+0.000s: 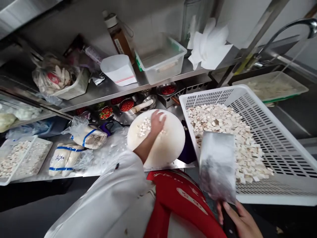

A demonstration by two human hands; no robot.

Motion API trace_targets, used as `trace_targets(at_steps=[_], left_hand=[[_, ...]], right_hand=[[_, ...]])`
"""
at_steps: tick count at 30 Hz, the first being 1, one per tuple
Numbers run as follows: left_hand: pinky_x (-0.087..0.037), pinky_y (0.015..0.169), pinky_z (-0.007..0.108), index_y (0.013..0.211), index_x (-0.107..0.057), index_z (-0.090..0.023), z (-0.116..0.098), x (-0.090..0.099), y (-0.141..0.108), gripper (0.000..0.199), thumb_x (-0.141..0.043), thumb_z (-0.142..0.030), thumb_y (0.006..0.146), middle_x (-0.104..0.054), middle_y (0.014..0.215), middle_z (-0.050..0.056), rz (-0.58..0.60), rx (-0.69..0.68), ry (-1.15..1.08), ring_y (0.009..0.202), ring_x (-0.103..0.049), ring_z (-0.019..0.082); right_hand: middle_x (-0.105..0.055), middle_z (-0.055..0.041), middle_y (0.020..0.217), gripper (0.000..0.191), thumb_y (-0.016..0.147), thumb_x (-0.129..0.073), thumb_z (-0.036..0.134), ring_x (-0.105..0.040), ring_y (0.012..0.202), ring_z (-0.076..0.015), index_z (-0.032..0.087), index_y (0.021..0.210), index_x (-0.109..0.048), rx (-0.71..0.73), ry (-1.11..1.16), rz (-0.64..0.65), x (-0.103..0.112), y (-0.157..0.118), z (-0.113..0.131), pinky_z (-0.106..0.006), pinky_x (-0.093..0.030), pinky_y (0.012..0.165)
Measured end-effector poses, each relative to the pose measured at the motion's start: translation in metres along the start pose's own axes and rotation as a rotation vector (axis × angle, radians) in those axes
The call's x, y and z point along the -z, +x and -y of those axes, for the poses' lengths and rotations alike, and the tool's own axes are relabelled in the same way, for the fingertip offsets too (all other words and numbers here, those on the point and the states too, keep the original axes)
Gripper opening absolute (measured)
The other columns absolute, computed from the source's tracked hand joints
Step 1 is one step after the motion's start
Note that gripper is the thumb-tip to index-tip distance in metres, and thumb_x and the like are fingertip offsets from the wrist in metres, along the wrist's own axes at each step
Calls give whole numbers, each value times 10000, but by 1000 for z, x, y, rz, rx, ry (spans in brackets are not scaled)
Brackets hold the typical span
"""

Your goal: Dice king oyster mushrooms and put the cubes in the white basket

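Observation:
My left hand is over the round white cutting board, its fingers apart and reaching down toward the far part of the surface. Beside it, on the left, lies a small heap of white diced pieces; a few more show under the hand's right side. My right hand is closed around the dark handle of a cleaver. The broad blade points away from me, its face wet and smeared, in front of a white perforated basket that holds many pale, mushroom-like cubes.
Bagged pale mushrooms with blue bands lie left of the board, near another basket of cubes. Behind stand bowls of chopped red peppers and a rolling-pin-like stick. A shelf above holds a clear tub. A running tap is at right.

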State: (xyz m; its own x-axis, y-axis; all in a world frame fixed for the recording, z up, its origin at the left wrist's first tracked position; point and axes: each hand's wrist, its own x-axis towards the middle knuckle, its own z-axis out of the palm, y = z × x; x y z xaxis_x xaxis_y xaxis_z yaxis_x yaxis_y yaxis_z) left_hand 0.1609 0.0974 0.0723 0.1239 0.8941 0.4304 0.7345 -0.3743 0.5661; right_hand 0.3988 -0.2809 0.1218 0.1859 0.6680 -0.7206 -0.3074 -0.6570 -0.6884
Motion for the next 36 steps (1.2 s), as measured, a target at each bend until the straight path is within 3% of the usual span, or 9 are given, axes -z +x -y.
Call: trace_targets(at_steps=[2,4,8,12,17,22,25,30,36], left_hand=[[-374,1145,407,1118,-667,-153,70,40,-13,386,-536,-465,934,-575,1330,144,-29,221,105,1291,-510,234],[-343,1168,398,1211,-628,-141,124,66,-30,437,-568,-455,913,-522,1406,154,57,336,185,1348,-465,246],[-226,1227,433,1389,-502,-176,167,73,-52,573,-579,-469,902,-392,1536,127,336,287,227,1462,-316,270],[-183,1241,433,1457,-417,-197,163,51,-24,645,-551,-516,912,-322,1578,111,458,130,149,1485,-269,254],[-204,1236,426,1393,-510,-237,152,20,35,597,-590,-541,886,-409,1537,62,720,-221,-55,1469,-305,239],[-278,1212,402,1328,-577,-247,137,-6,45,577,-695,-495,820,-534,1436,48,782,-349,-242,1393,-423,236],[-367,1159,387,1282,-609,-219,127,-10,33,520,-713,-430,818,-602,1343,72,696,-268,-376,1315,-498,235],[-444,1083,364,1141,-675,-210,118,-5,15,309,-676,-313,850,-660,1205,72,414,64,-552,1189,-577,212],[-463,1050,339,1063,-694,-188,99,7,21,230,-640,-280,858,-695,1149,59,339,336,-541,1118,-625,199]], right_hand=[[-600,-15,570,429,730,-696,626,-541,513,-165,210,722,-590,6,-144,24,-24,15,9,-260,-416,471],[-582,0,529,442,734,-658,649,-534,478,-172,212,767,-597,49,-281,43,-48,30,13,-270,-406,455],[-667,-10,633,483,755,-604,630,-602,533,-207,207,990,-607,206,-469,-22,-89,58,-2,-314,-483,555],[-653,-5,597,406,786,-553,618,-618,528,-220,225,885,-550,226,-554,-132,-126,84,-16,-333,-484,559],[-544,38,474,363,777,-574,583,-541,412,-189,263,742,-405,224,-349,-186,-186,122,3,-317,-445,455],[-550,56,522,333,783,-601,524,-543,424,-172,258,815,-404,232,-281,-156,-244,166,22,-306,-461,433],[-543,67,543,303,798,-594,484,-539,421,-163,257,846,-399,241,-247,-109,-273,183,24,-302,-466,424],[-531,87,550,288,792,-608,432,-531,402,-144,259,853,-385,244,-202,-27,-306,190,22,-270,-433,391],[-541,94,553,263,767,-612,380,-509,389,-119,248,846,-399,223,-105,107,-301,175,45,-251,-433,378]])
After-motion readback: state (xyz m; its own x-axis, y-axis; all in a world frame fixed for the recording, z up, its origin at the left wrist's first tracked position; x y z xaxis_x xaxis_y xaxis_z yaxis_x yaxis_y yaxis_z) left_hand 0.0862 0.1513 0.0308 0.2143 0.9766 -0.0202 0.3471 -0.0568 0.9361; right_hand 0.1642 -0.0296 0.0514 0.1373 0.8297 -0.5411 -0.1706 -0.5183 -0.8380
